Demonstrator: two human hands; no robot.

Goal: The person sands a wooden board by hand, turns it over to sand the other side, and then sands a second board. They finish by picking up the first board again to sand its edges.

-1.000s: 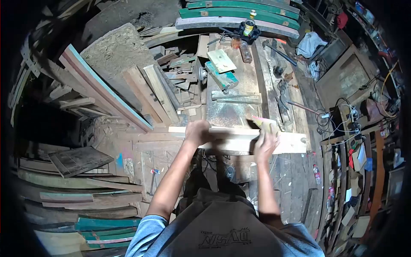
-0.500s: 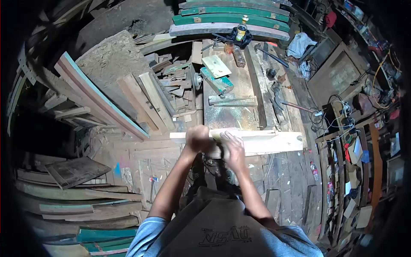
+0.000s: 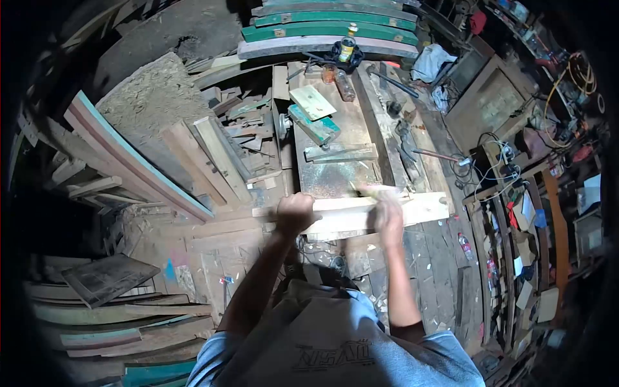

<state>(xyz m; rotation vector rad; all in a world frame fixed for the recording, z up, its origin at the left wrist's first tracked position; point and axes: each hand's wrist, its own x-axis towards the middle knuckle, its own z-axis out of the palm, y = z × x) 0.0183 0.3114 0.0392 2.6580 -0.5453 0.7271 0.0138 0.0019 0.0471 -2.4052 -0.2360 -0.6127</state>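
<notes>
A long pale wooden board [image 3: 422, 208] lies crosswise in front of me, with a narrower wooden strip [image 3: 342, 204] along its far side. My left hand [image 3: 295, 213] is closed in a fist over the left part of the wood, gripping it there. Farther right, my right hand [image 3: 389, 216] is over the board, its fingers smeared by motion. A small yellowish tip shows just left of those fingers; I cannot tell whether the hand holds it.
Beyond the board stretches a workbench [image 3: 332, 178] with wood pieces, a green block [image 3: 314, 126], bottles and a hammer [image 3: 438, 155]. Offcuts and leaning planks [image 3: 206, 161] crowd the left. Shelving [image 3: 516, 258] and cables stand at right. Curved green timbers [image 3: 335, 29] lie at the back.
My right hand has moved right along the board, away from my left hand. My left hand stays closed near the board's left part. The whole view has shifted slightly.
</notes>
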